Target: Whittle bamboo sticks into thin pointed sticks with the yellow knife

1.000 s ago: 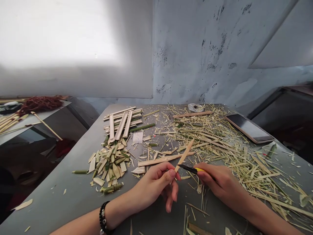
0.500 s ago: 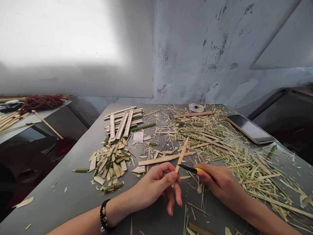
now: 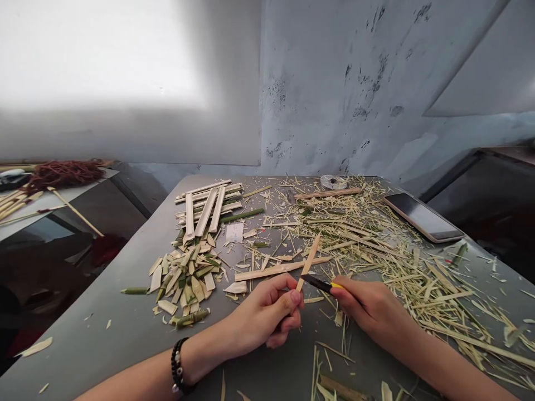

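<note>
My left hand [image 3: 271, 312], wearing a black bead bracelet [image 3: 177, 365], is closed around the lower end of a pale bamboo strip [image 3: 311, 256]. The strip tilts up and away, and its upper end is pointed. In my right hand [image 3: 371, 306] is a utility knife [image 3: 318, 283] with a dark blade and a yellow handle, most of it hidden by the fingers. The blade touches or lies right against the strip's right edge, just above my left thumb. Behind the strip, a longer bamboo piece [image 3: 267, 272] lies on the table.
Split bamboo slats [image 3: 205, 214] are stacked at the back left, above a heap of short bamboo chips [image 3: 190, 273]. Shavings [image 3: 376, 234] cover the right side of the grey table [image 3: 112, 351]. A tablet-like device [image 3: 422, 217] and a tape roll [image 3: 333, 181] lie further back.
The fingers of my left hand have curled in. The knife blade has turned, showing more of its flat side, and shifted slightly left. The whole view has shifted a little.
</note>
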The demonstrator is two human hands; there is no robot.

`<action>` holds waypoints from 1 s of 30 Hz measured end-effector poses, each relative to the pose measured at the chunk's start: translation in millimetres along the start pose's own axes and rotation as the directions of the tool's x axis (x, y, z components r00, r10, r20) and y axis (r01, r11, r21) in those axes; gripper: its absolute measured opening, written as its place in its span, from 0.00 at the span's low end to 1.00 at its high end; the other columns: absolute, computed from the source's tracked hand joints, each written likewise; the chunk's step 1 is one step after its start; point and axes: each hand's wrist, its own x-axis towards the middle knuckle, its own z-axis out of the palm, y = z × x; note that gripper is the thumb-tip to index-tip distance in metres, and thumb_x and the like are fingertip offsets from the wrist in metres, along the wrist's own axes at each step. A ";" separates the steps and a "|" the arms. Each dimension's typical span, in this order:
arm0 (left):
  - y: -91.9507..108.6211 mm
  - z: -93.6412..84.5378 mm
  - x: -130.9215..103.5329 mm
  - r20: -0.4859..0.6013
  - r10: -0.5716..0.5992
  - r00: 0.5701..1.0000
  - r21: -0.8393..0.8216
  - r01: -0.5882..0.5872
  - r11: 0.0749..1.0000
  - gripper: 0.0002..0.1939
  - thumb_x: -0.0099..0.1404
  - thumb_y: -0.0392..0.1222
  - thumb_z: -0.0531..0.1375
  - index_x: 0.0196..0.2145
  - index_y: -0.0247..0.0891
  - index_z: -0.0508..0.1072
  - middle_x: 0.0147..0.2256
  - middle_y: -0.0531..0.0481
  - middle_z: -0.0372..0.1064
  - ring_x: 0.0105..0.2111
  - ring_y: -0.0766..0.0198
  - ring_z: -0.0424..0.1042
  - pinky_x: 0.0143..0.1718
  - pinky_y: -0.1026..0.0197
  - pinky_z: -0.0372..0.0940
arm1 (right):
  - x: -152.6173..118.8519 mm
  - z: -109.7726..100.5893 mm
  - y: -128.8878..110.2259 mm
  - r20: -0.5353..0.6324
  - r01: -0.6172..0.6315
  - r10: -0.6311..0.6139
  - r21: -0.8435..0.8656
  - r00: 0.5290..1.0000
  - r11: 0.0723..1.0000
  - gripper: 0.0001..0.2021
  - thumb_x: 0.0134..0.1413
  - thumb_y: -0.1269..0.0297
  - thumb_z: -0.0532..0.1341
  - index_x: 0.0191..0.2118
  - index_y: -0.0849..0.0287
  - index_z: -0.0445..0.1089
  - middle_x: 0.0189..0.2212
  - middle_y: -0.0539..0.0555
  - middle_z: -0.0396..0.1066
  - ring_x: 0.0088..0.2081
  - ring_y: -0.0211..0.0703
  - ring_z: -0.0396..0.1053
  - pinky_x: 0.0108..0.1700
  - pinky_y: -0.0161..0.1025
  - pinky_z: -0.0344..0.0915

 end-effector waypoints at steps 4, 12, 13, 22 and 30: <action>-1.1 -0.8 0.5 0.002 0.001 1.000 0.016 -0.001 1.000 0.22 0.73 0.62 0.61 0.38 0.43 0.59 0.23 0.64 0.57 0.14 0.77 0.47 0.15 0.71 0.48 | 1.9 0.3 -2.1 0.026 -0.015 0.015 0.006 1.000 1.000 0.23 0.80 0.51 0.49 0.29 0.54 0.59 0.19 0.42 0.62 0.19 0.34 0.61 0.25 0.36 0.52; -1.6 -0.2 -0.2 -0.006 0.010 1.000 0.028 -0.010 1.000 0.22 0.73 0.62 0.61 0.38 0.43 0.59 0.23 0.64 0.57 0.14 0.76 0.47 0.16 0.71 0.48 | 2.1 1.3 -1.8 0.085 -0.076 0.073 0.031 0.994 0.997 0.25 0.80 0.48 0.47 0.30 0.53 0.60 0.19 0.44 0.64 0.19 0.36 0.63 0.25 0.37 0.52; -2.1 0.0 -0.3 -0.007 0.011 1.000 0.030 -0.011 0.999 0.22 0.73 0.62 0.61 0.38 0.43 0.59 0.23 0.64 0.57 0.14 0.77 0.47 0.16 0.71 0.48 | 2.0 1.3 -1.5 0.091 -0.086 0.082 0.035 0.992 0.996 0.25 0.80 0.47 0.47 0.29 0.53 0.60 0.19 0.44 0.63 0.19 0.36 0.63 0.26 0.37 0.52; -6.2 -0.2 2.2 -0.047 0.005 0.999 0.090 0.000 0.996 0.24 0.71 0.66 0.60 0.37 0.44 0.59 0.23 0.64 0.56 0.14 0.77 0.47 0.16 0.71 0.50 | 5.7 5.6 0.6 0.128 -0.165 0.155 0.075 0.980 0.983 0.27 0.79 0.43 0.45 0.29 0.53 0.60 0.19 0.45 0.64 0.21 0.39 0.63 0.28 0.38 0.52; -1.0 1.0 0.0 -0.163 0.056 0.985 0.380 0.010 0.925 0.21 0.75 0.65 0.49 0.39 0.44 0.59 0.21 0.64 0.57 0.12 0.72 0.52 0.15 0.68 0.53 | 5.9 0.2 2.3 0.047 -0.149 0.146 0.083 0.988 0.985 0.27 0.78 0.43 0.47 0.29 0.54 0.61 0.22 0.45 0.65 0.24 0.37 0.64 0.29 0.36 0.55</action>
